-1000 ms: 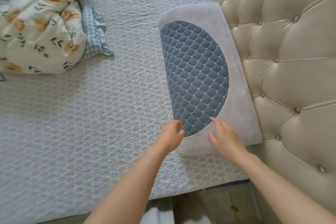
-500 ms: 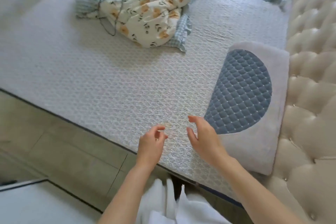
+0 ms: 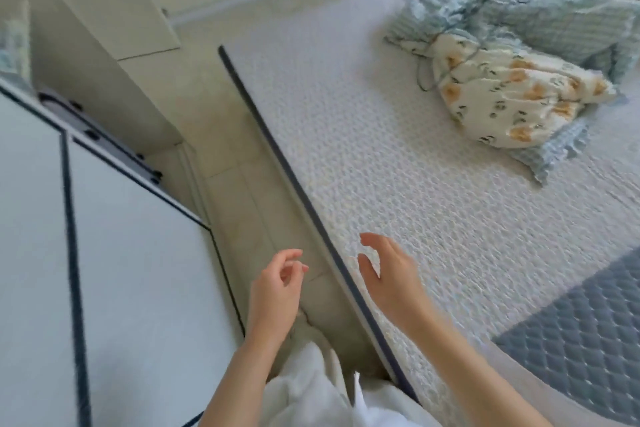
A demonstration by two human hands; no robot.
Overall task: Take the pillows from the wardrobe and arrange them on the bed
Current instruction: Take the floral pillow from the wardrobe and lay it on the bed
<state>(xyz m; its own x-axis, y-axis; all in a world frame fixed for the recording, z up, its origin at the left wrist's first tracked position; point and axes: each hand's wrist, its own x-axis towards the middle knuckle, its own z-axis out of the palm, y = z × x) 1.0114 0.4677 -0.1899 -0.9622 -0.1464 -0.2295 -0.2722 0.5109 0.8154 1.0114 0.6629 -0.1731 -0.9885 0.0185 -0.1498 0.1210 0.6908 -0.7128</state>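
While lying flat on the bed (image 3: 398, 149) at lower right, grey pillow (image 3: 585, 336) well apart from both hands. Left hand (image 3: 275, 291) over floor, loosely curled, empty. Right hand (image 3: 389, 274) above mattress edge, half open, holding nothing.

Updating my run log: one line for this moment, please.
left hand: empty | right hand: empty | grey pillow: on bed

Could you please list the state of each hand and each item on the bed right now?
Left hand: empty, fingers loosely curled.
Right hand: empty, open.
Grey pillow: lying flat on the bed.
Floral bedding: crumpled in a heap.
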